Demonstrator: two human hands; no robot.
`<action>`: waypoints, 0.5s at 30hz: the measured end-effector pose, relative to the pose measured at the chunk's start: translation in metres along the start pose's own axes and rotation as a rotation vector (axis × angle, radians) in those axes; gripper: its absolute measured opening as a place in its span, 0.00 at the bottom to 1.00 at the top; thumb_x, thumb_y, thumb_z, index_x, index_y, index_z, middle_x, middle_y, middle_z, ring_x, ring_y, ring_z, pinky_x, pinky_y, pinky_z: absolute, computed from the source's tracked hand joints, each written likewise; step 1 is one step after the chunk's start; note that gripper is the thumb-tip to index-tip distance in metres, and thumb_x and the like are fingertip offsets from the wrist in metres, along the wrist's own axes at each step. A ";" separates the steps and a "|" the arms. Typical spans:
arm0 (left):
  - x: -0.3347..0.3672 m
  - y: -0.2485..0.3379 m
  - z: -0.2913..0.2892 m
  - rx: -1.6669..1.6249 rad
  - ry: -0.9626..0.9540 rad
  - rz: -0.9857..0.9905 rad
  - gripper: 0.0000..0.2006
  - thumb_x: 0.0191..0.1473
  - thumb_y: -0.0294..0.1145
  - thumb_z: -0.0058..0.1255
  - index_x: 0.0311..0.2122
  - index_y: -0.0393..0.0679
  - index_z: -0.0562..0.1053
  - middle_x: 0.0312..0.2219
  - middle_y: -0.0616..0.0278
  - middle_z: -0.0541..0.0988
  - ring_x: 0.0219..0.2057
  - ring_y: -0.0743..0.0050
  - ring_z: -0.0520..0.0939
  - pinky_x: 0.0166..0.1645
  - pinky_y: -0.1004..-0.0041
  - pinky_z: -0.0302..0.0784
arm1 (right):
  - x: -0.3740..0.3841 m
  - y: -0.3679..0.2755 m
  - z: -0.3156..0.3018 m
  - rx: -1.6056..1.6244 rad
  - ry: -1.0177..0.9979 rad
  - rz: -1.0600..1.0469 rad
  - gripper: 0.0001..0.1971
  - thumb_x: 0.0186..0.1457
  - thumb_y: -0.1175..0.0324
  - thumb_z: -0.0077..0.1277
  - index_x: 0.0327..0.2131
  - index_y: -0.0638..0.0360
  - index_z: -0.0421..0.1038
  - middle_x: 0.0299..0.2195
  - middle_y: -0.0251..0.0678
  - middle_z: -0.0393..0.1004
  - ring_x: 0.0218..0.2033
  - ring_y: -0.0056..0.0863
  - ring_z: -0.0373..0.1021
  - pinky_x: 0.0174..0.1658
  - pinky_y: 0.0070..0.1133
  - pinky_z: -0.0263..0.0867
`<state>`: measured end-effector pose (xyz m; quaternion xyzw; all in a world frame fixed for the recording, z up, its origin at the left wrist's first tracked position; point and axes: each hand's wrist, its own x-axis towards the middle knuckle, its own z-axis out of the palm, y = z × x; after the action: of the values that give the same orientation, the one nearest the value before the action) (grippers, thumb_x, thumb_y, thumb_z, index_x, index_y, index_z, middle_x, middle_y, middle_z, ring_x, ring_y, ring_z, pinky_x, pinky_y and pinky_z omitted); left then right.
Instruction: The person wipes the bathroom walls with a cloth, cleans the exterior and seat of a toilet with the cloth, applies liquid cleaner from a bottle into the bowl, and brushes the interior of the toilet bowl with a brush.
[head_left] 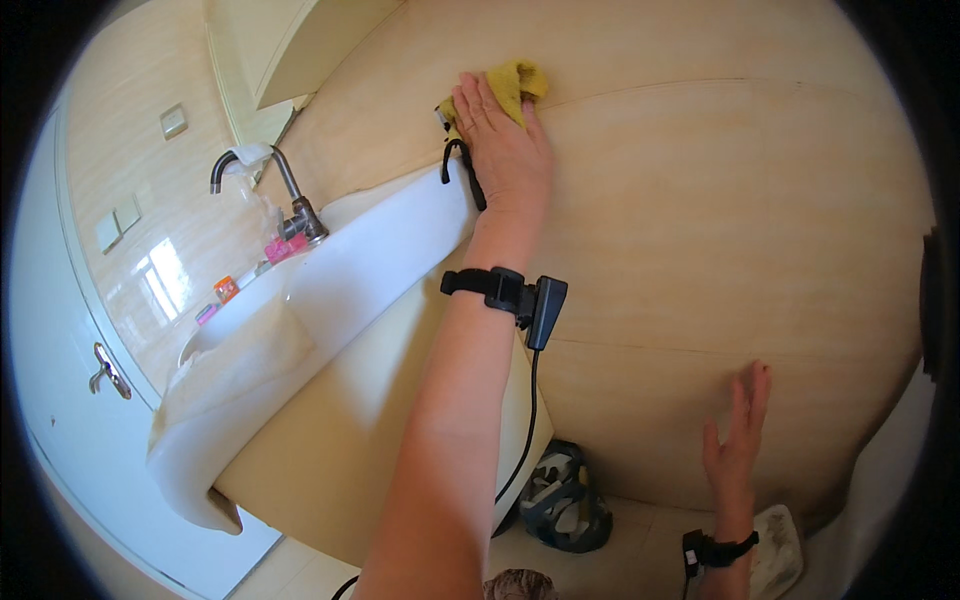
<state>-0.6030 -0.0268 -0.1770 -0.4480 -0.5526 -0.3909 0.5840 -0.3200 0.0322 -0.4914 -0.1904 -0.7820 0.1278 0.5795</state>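
My left hand (pixel 500 140) is raised to the beige wall, palm toward it, holding a bunched yellow cloth (pixel 522 82) flat against the surface. Part of the cloth sticks out between thumb and fingers; the rest is hidden behind the hand. A black hook-shaped piece (pixel 460 160) shows beside the left wrist, just above the end of the white washbasin (pixel 400 240). Lower down at the right, my right hand (pixel 737 435) is close to the same wall with fingers stretched and nothing in it. Whether it touches the wall, I cannot tell.
A dark curved faucet (pixel 290 185) rises from the basin, with small pink and orange packages (pixel 226 289) along the rim. Beneath the wall sit a dark-and-white bag (pixel 567 500) and a white container (pixel 778 550). A pale door (pixel 70 400) stands at the left.
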 end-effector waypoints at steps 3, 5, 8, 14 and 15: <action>-0.010 -0.002 -0.005 -0.101 0.028 -0.077 0.32 0.62 0.36 0.39 0.63 0.27 0.47 0.64 0.40 0.49 0.66 0.42 0.47 0.69 0.56 0.42 | 0.006 -0.001 -0.005 -0.038 -0.025 -0.040 0.33 0.48 0.81 0.50 0.60 0.61 0.56 0.65 0.48 0.48 0.67 0.50 0.44 0.65 0.37 0.48; -0.047 0.007 -0.002 -0.158 -0.030 -0.131 0.32 0.61 0.35 0.40 0.64 0.26 0.46 0.65 0.39 0.49 0.66 0.41 0.47 0.69 0.56 0.42 | 0.004 0.001 -0.012 -0.057 -0.053 0.003 0.33 0.48 0.81 0.50 0.61 0.61 0.56 0.65 0.47 0.48 0.67 0.49 0.44 0.65 0.37 0.48; -0.104 0.012 -0.007 -0.071 -0.160 -0.115 0.32 0.61 0.34 0.40 0.64 0.26 0.45 0.65 0.39 0.48 0.67 0.41 0.47 0.69 0.57 0.42 | 0.003 0.005 -0.019 -0.053 -0.077 0.033 0.34 0.48 0.80 0.50 0.61 0.61 0.55 0.65 0.46 0.49 0.67 0.48 0.44 0.65 0.35 0.47; -0.025 0.001 -0.002 -0.053 -0.048 -0.088 0.31 0.61 0.34 0.39 0.63 0.25 0.47 0.64 0.36 0.50 0.66 0.40 0.48 0.69 0.57 0.43 | 0.004 0.005 -0.020 -0.009 -0.106 0.051 0.34 0.48 0.81 0.51 0.61 0.60 0.55 0.65 0.44 0.50 0.67 0.46 0.45 0.66 0.34 0.47; -0.004 -0.001 0.001 -0.011 -0.003 -0.094 0.31 0.62 0.35 0.39 0.62 0.24 0.47 0.63 0.35 0.50 0.66 0.40 0.49 0.69 0.57 0.44 | 0.002 0.002 -0.023 0.002 -0.098 0.029 0.34 0.48 0.81 0.51 0.61 0.60 0.55 0.65 0.44 0.50 0.67 0.46 0.45 0.66 0.34 0.47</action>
<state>-0.6046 -0.0259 -0.1807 -0.4256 -0.5715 -0.4203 0.5617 -0.2984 0.0346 -0.4838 -0.1947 -0.8065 0.1464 0.5387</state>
